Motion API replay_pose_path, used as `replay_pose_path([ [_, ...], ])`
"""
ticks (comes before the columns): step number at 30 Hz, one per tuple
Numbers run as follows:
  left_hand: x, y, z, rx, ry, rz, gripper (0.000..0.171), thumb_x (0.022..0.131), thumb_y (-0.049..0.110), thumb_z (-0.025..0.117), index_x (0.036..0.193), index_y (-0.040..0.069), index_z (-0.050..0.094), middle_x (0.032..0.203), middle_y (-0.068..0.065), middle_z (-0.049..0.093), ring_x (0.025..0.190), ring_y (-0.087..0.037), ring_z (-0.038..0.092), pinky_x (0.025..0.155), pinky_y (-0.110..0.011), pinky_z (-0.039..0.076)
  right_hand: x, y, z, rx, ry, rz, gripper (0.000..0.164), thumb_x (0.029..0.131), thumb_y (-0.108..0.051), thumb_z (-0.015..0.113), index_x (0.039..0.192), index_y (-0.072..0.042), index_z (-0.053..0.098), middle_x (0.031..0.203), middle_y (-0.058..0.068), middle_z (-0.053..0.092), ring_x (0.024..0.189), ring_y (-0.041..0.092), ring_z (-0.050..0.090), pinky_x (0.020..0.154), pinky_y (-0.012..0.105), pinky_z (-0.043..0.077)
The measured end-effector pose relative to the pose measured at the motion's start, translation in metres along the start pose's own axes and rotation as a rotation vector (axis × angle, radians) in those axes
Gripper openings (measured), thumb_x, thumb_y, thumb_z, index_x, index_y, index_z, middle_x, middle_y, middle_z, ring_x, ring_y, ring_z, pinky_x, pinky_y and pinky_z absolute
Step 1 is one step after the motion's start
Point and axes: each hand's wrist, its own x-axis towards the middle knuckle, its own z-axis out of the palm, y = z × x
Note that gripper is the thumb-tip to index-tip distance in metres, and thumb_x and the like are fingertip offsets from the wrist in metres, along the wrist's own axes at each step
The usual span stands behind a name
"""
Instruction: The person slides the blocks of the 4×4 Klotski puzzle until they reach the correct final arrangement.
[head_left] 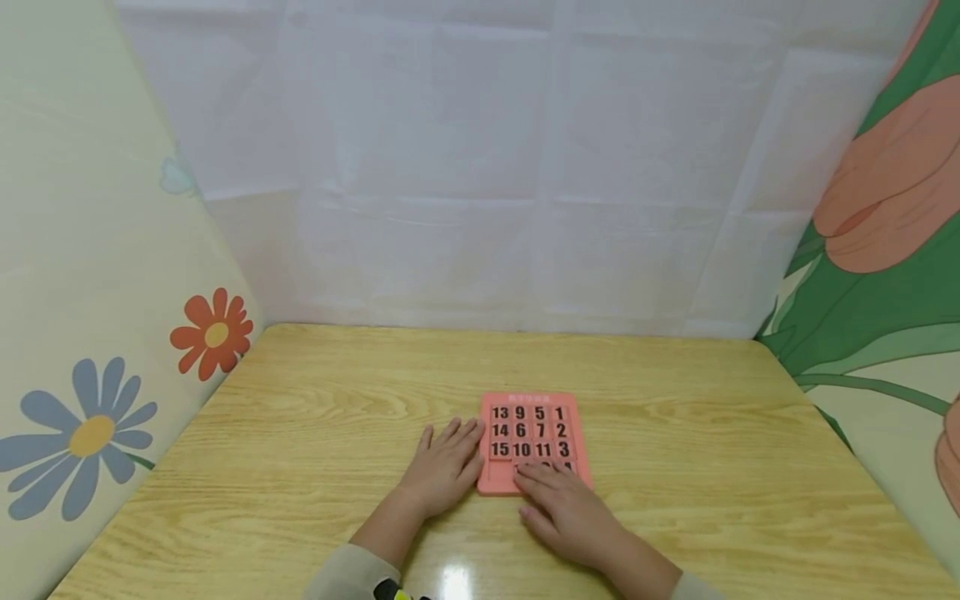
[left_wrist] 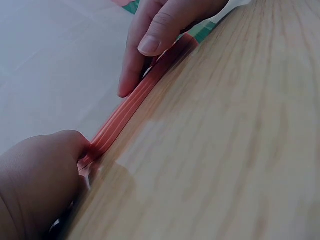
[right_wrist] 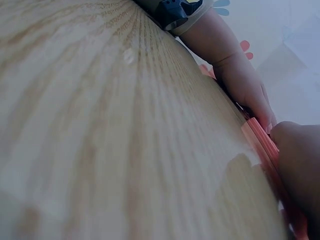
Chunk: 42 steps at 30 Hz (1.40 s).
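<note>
A pink number sliding puzzle (head_left: 584, 450) lies flat on the wooden table, its black-numbered tiles facing up. Its upper rows read 13 9 5 1, 14 6 7 2 and 15 10 11 3; a tile-sized gap shows at the lower left corner. My left hand (head_left: 445, 469) rests beside the left edge, fingers extended, fingertips right at the frame. From the lower right, my right hand (head_left: 570, 512) reaches over the bottom row with its fingertips on the tiles, partly hiding their numbers. In the left wrist view the puzzle's ridged pink side (left_wrist: 122, 115) runs between both hands.
The wooden table (head_left: 337, 392) extends around the puzzle on all sides. A white cloth (head_left: 450, 167) hangs behind it. Flower-printed sheets stand at the left (head_left: 90, 250) and right (head_left: 885, 333). Light glares on the tabletop near the front.
</note>
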Motion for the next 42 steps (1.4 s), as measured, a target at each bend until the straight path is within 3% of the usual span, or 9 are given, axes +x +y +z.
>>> replay_pose_path([
  [12,0.001,-0.002,0.003,0.007,0.007,0.005,0.053,0.105,0.036,0.039,0.151,0.012,0.038,0.159,-0.008,0.035,0.15,-0.033,0.024,0.122,-0.06,0.007,0.009,0.001,0.001,0.052,0.04,0.039,0.049,0.101,-0.038,0.047,0.142,-0.013,0.052,0.15,0.004,0.049,0.14,0.025,0.044,0.117,0.049,0.033],
  [22,0.001,-0.002,0.002,-0.002,0.01,0.018,0.053,0.105,0.037,0.039,0.152,0.012,0.038,0.159,-0.008,0.035,0.15,-0.033,0.025,0.122,-0.061,0.007,0.041,0.004,-0.001,0.042,0.033,0.072,0.049,0.102,-0.036,0.046,0.143,-0.01,0.051,0.152,0.007,0.046,0.142,0.029,0.041,0.12,0.049,0.029],
  [30,0.0,-0.002,0.001,0.008,0.011,0.03,0.053,0.104,0.035,0.04,0.151,0.011,0.039,0.158,-0.008,0.037,0.149,-0.034,0.026,0.121,-0.062,0.009,0.066,0.009,0.001,0.014,0.035,0.075,0.045,0.103,-0.025,0.043,0.144,-0.005,0.049,0.151,0.012,0.046,0.142,0.032,0.041,0.118,0.049,0.033],
  [42,0.0,-0.003,0.0,0.002,0.006,0.032,0.052,0.105,0.034,0.04,0.151,0.01,0.039,0.158,-0.009,0.036,0.15,-0.034,0.025,0.12,-0.063,0.01,0.087,0.01,0.0,-0.037,-0.023,0.086,0.048,0.104,-0.029,0.04,0.146,-0.006,0.046,0.153,0.011,0.044,0.145,0.027,0.037,0.12,0.046,0.031],
])
